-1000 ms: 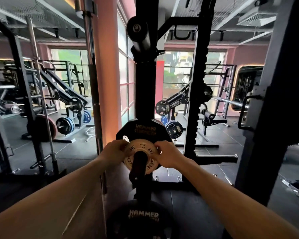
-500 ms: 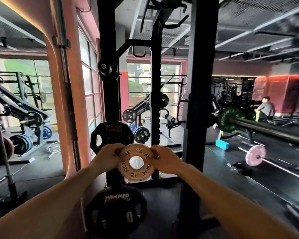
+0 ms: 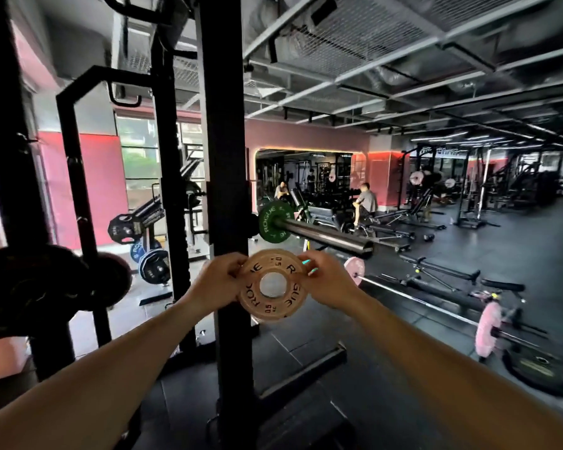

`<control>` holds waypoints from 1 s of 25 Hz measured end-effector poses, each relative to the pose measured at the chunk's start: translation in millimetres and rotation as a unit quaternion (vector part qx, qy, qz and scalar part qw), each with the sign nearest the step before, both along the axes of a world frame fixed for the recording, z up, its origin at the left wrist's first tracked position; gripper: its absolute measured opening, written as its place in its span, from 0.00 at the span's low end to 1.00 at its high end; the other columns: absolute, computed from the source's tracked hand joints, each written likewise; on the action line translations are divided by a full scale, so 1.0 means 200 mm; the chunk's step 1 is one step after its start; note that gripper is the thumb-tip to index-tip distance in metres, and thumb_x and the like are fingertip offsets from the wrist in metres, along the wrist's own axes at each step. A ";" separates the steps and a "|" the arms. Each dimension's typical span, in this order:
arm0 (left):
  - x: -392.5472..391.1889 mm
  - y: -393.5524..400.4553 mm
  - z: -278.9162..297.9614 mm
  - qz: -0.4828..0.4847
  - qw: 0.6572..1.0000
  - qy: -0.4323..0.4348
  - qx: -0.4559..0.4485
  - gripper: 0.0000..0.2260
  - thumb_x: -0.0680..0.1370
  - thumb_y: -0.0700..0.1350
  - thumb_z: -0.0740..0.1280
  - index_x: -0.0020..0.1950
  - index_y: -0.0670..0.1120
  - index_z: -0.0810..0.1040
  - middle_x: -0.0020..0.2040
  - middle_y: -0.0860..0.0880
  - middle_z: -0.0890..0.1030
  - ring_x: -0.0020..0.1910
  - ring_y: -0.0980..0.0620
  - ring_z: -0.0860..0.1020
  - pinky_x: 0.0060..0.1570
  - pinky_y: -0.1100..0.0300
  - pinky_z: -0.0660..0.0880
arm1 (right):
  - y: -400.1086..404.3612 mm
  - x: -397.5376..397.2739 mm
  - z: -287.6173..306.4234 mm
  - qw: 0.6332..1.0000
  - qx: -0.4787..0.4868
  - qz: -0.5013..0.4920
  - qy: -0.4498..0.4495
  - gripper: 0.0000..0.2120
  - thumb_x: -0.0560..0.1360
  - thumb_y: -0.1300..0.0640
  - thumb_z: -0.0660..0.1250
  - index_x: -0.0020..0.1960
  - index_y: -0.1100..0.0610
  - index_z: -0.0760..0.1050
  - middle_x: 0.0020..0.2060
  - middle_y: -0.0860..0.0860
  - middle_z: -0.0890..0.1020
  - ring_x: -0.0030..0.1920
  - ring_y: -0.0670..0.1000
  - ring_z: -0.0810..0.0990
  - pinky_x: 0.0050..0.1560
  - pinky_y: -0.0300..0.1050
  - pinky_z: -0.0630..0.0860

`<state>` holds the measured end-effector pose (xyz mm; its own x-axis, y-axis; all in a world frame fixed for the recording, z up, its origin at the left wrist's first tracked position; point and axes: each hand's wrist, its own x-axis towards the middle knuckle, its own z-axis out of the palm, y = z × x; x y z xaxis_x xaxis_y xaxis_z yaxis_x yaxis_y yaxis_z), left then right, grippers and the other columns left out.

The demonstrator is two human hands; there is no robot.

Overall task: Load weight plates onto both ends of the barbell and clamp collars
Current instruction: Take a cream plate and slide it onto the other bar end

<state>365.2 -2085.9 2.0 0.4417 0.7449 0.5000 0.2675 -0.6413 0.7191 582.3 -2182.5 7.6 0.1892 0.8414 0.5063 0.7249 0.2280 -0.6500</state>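
Observation:
A small tan Rogue 0.5 kg weight plate (image 3: 272, 285) is held upright in front of me, its centre hole facing me. My left hand (image 3: 216, 284) grips its left edge and my right hand (image 3: 329, 282) grips its right edge. Above and to the right, the barbell sleeve (image 3: 325, 234) sticks out of the rack toward me with a green Rogue plate (image 3: 271, 222) on it. The sleeve's free end lies a little up and right of the held plate. No collar is visible.
A black rack upright (image 3: 229, 203) stands right behind the held plate. Black plates (image 3: 30, 287) hang on storage pegs at left. A second barbell with pink plates (image 3: 488, 329) lies on the floor at right. People (image 3: 366, 201) sit by benches far back.
The small plate came off the storage peg, and I have turned right with it in both hands. The racked barbell with the green plate is now near the centre.

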 end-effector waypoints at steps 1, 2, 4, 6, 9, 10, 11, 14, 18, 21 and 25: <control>0.14 -0.01 0.00 -0.006 1.000 0.003 -0.001 0.05 0.74 0.44 0.76 0.46 0.53 0.83 0.39 0.51 0.86 0.39 0.50 0.85 0.42 0.45 0.82 | -0.02 0.13 0.00 1.000 0.010 -0.010 0.003 0.10 0.72 0.57 0.75 0.52 0.48 0.82 0.38 0.40 0.81 0.38 0.41 0.79 0.39 0.36 0.73; 0.28 -0.02 -0.01 -0.006 1.000 -0.002 -0.002 0.05 0.74 0.44 0.76 0.47 0.52 0.83 0.40 0.48 0.86 0.40 0.46 0.85 0.42 0.43 0.83 | -0.04 0.26 -0.01 1.000 0.018 -0.018 0.003 0.10 0.71 0.58 0.75 0.51 0.48 0.82 0.36 0.38 0.81 0.38 0.41 0.79 0.39 0.35 0.73; 0.52 -0.02 -0.02 0.016 1.000 -0.013 0.008 0.05 0.73 0.44 0.77 0.46 0.51 0.83 0.41 0.47 0.85 0.40 0.42 0.85 0.41 0.41 0.83 | -0.04 0.48 -0.02 0.999 0.022 -0.021 -0.008 0.10 0.72 0.58 0.74 0.52 0.49 0.83 0.35 0.37 0.80 0.37 0.38 0.79 0.39 0.32 0.73; 0.71 -0.02 -0.03 0.042 0.999 -0.022 0.010 0.06 0.73 0.42 0.76 0.47 0.51 0.83 0.41 0.47 0.85 0.40 0.43 0.85 0.43 0.41 0.83 | -0.03 0.67 0.00 0.999 0.028 -0.008 -0.022 0.09 0.72 0.58 0.74 0.52 0.52 0.83 0.37 0.38 0.82 0.38 0.37 0.80 0.41 0.35 0.77; 0.98 -0.02 -0.03 0.078 0.996 -0.032 0.012 0.06 0.74 0.41 0.75 0.50 0.47 0.83 0.43 0.45 0.85 0.42 0.42 0.85 0.46 0.41 0.82 | 0.05 0.93 0.02 0.999 0.035 0.022 -0.015 0.09 0.73 0.56 0.75 0.52 0.56 0.84 0.42 0.49 0.88 0.43 0.50 0.86 0.46 0.49 0.82; 1.04 -0.02 -0.02 0.089 0.995 -0.034 0.017 0.06 0.74 0.40 0.75 0.50 0.46 0.83 0.43 0.45 0.85 0.42 0.42 0.85 0.46 0.43 0.83 | 0.07 1.00 0.03 0.999 0.035 0.026 -0.018 0.09 0.72 0.56 0.75 0.52 0.56 0.84 0.43 0.51 0.88 0.43 0.52 0.86 0.46 0.48 0.82; 1.10 -0.02 -0.01 0.103 0.994 -0.029 0.030 0.06 0.74 0.41 0.76 0.49 0.46 0.83 0.41 0.46 0.85 0.41 0.42 0.85 0.45 0.46 0.83 | 0.10 1.06 0.03 0.999 0.032 0.030 -0.022 0.10 0.72 0.55 0.75 0.53 0.57 0.84 0.43 0.51 0.88 0.43 0.51 0.85 0.44 0.46 0.81; 1.16 -0.04 0.01 0.110 0.992 -0.023 0.059 0.07 0.73 0.42 0.77 0.47 0.49 0.82 0.38 0.48 0.81 0.36 0.40 0.83 0.37 0.48 0.83 | 0.17 1.16 0.05 0.998 0.032 0.058 -0.023 0.13 0.72 0.58 0.76 0.55 0.58 0.81 0.44 0.50 0.86 0.41 0.47 0.83 0.43 0.42 0.78; 1.22 -0.03 0.11 0.120 0.989 -0.031 0.079 0.07 0.74 0.44 0.77 0.50 0.49 0.83 0.40 0.46 0.81 0.38 0.38 0.83 0.39 0.41 0.82 | 0.23 1.26 0.10 0.997 0.041 0.069 0.005 0.15 0.73 0.57 0.76 0.59 0.57 0.82 0.50 0.54 0.87 0.50 0.54 0.85 0.54 0.54 0.81; 1.25 -0.02 0.14 0.111 0.991 -0.020 0.070 0.07 0.74 0.44 0.77 0.50 0.49 0.84 0.41 0.45 0.81 0.40 0.39 0.84 0.38 0.39 0.82 | 0.26 1.33 0.13 0.995 0.017 0.098 -0.006 0.15 0.74 0.58 0.76 0.60 0.57 0.81 0.51 0.55 0.86 0.51 0.57 0.85 0.56 0.61 0.80; 1.27 -0.03 0.07 0.124 0.991 -0.003 0.058 0.09 0.73 0.43 0.77 0.43 0.53 0.79 0.33 0.56 0.77 0.32 0.49 0.82 0.32 0.40 0.83 | 0.30 1.38 0.12 0.991 0.015 0.115 -0.067 0.14 0.74 0.57 0.75 0.58 0.58 0.79 0.49 0.54 0.84 0.50 0.56 0.83 0.55 0.59 0.80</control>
<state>619.3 -2091.8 15.4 0.2487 0.7679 0.5903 0.4228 -0.6344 0.6472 858.7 -2123.2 31.6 -0.0754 0.8383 0.5399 0.7305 0.4150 -0.5423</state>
